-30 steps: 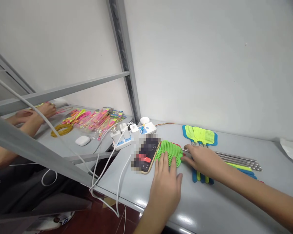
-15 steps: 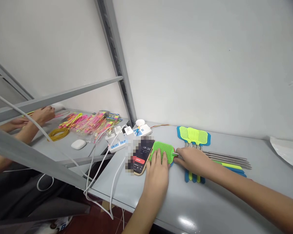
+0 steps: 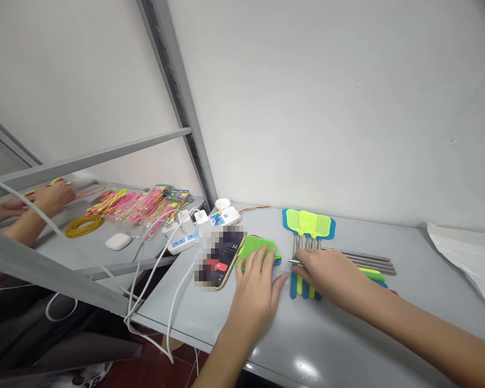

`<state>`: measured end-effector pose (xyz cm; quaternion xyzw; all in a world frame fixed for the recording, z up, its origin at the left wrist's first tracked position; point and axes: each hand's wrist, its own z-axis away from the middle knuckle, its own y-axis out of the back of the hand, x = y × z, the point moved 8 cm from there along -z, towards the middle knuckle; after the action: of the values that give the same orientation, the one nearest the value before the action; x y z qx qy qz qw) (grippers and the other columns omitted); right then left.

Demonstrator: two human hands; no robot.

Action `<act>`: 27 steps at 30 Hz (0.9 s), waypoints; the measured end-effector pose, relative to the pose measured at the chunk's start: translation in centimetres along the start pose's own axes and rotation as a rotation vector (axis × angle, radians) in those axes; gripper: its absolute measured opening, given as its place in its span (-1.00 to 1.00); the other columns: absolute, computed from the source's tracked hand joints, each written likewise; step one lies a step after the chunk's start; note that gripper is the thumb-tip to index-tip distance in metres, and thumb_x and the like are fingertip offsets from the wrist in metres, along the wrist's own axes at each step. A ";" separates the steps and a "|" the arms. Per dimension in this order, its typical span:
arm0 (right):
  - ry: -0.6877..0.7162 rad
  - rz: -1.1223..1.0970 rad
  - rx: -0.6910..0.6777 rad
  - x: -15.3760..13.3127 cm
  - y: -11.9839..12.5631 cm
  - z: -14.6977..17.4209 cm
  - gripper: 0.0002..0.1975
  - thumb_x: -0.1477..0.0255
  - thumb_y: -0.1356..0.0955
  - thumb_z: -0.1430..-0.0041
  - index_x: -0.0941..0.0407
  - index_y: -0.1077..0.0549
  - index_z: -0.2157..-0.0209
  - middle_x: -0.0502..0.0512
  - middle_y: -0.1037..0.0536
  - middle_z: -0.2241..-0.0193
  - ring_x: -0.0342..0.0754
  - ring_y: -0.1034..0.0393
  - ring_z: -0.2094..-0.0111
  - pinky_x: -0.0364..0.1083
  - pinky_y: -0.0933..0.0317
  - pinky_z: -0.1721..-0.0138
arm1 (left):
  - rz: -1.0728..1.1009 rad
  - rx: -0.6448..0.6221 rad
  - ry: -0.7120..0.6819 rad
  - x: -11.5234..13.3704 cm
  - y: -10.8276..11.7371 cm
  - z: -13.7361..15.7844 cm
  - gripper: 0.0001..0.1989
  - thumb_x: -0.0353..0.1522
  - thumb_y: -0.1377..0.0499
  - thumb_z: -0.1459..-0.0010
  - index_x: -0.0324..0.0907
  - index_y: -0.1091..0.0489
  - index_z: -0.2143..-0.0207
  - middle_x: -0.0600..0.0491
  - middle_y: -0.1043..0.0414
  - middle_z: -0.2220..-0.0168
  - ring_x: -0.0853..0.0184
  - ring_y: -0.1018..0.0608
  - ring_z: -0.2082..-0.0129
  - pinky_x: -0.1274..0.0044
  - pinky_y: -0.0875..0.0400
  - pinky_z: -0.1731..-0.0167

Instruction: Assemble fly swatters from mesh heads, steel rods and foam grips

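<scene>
A green mesh fly swatter head (image 3: 254, 249) lies at the front of a small stack, with red and blue edges showing beneath it. My left hand (image 3: 258, 275) rests on its lower part, fingers stretched out and thumb apart. My right hand (image 3: 319, 267) is closed around a thin metal rod (image 3: 293, 261), whose tip points left, short of the green head's socket. Behind my right hand lie assembled fly swatters (image 3: 310, 223) with yellow and blue heads and matching handles. Several metal rods (image 3: 372, 258) lie to its right, above green and blue handles (image 3: 372, 275).
A phone (image 3: 222, 258) lies left of the green head, beside a white power strip (image 3: 226, 216) with trailing cables. A grey metal frame (image 3: 178, 97) separates a second table, where another person's hands (image 3: 52, 199) work near pink and yellow packets (image 3: 141, 207). White plastic sheeting (image 3: 461, 258) lies far right.
The rod tip in my right hand has come away from the green head's socket. My left thumb has moved out from the fingers. The view has shifted slightly right.
</scene>
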<state>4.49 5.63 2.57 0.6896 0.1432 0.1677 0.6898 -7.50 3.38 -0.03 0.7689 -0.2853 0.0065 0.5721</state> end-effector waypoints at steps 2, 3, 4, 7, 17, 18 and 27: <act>0.019 0.021 -0.034 -0.3 0.1 1.5 -0.90 0.46 -0.26 -0.26 0.14 -0.38 0.33 0.12 -0.57 0.40 0.05 -0.50 0.44 -0.10 0.07 0.56 | 0.123 -0.005 -0.051 2.3 0.3 0.0 -0.62 -0.28 0.04 -0.32 -0.16 -0.16 -0.15 -0.09 -0.31 -0.12 0.16 -0.30 -0.11 0.28 -0.12 -0.04; 0.031 0.017 -0.053 -0.5 0.1 2.3 -0.92 0.52 -0.27 -0.24 0.13 -0.38 0.33 0.11 -0.57 0.39 0.04 -0.49 0.45 -0.10 0.10 0.57 | 0.172 -0.016 -0.071 3.4 0.3 0.0 -0.69 -0.31 0.04 -0.32 -0.15 -0.23 -0.08 -0.06 -0.38 -0.02 0.19 -0.36 -0.02 0.33 -0.16 0.03; 0.042 -0.004 -0.064 -0.5 0.1 3.1 -0.90 0.57 -0.26 -0.22 0.13 -0.39 0.33 0.09 -0.57 0.38 0.03 -0.49 0.46 -0.10 0.11 0.57 | 0.203 -0.031 -0.090 4.4 0.2 0.1 -0.77 -0.34 0.04 -0.33 -0.15 -0.30 0.03 -0.03 -0.44 0.09 0.22 -0.39 0.08 0.36 -0.17 0.10; 0.014 -0.102 -0.052 0.7 0.1 5.6 -0.86 0.47 -0.23 -0.28 0.10 -0.37 0.37 0.04 -0.56 0.43 0.00 -0.47 0.49 -0.10 0.13 0.58 | 0.211 -0.068 -0.162 6.8 -0.4 0.3 -0.78 -0.39 0.06 -0.33 -0.17 -0.32 0.36 0.07 -0.41 0.39 0.29 -0.37 0.31 0.42 -0.13 0.27; -0.026 -0.241 -0.021 6.8 -1.6 14.4 -0.69 0.26 -0.10 -0.38 0.06 -0.21 0.44 -0.06 -0.44 0.54 -0.09 -0.35 0.53 -0.12 0.05 0.50 | 0.264 -0.114 -0.316 9.6 -2.3 1.1 -0.76 -0.40 0.08 -0.35 -0.19 -0.28 0.38 0.08 -0.35 0.44 0.33 -0.30 0.38 0.44 -0.10 0.34; -0.028 -0.237 -0.023 7.0 -1.7 14.8 -0.69 0.27 -0.10 -0.39 0.06 -0.19 0.44 -0.06 -0.43 0.54 -0.10 -0.34 0.54 -0.11 0.06 0.51 | 0.267 -0.132 -0.322 10.0 -2.5 1.0 -0.75 -0.40 0.09 -0.35 -0.18 -0.28 0.38 0.08 -0.34 0.44 0.32 -0.30 0.38 0.44 -0.11 0.34; 0.053 -0.186 0.013 7.4 -2.0 15.0 -0.68 0.24 -0.11 -0.39 0.08 -0.22 0.42 -0.05 -0.44 0.53 -0.12 -0.29 0.56 -0.11 0.15 0.54 | -0.064 -0.227 -0.491 15.6 -4.3 1.0 -0.87 -0.50 -0.01 -0.23 -0.16 -0.29 0.33 0.05 -0.38 0.38 0.23 -0.39 0.31 0.26 -0.18 0.13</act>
<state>17.70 -4.70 0.98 0.6730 0.2258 0.1200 0.6940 7.13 -3.49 1.11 0.6872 -0.3900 -0.2301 0.5681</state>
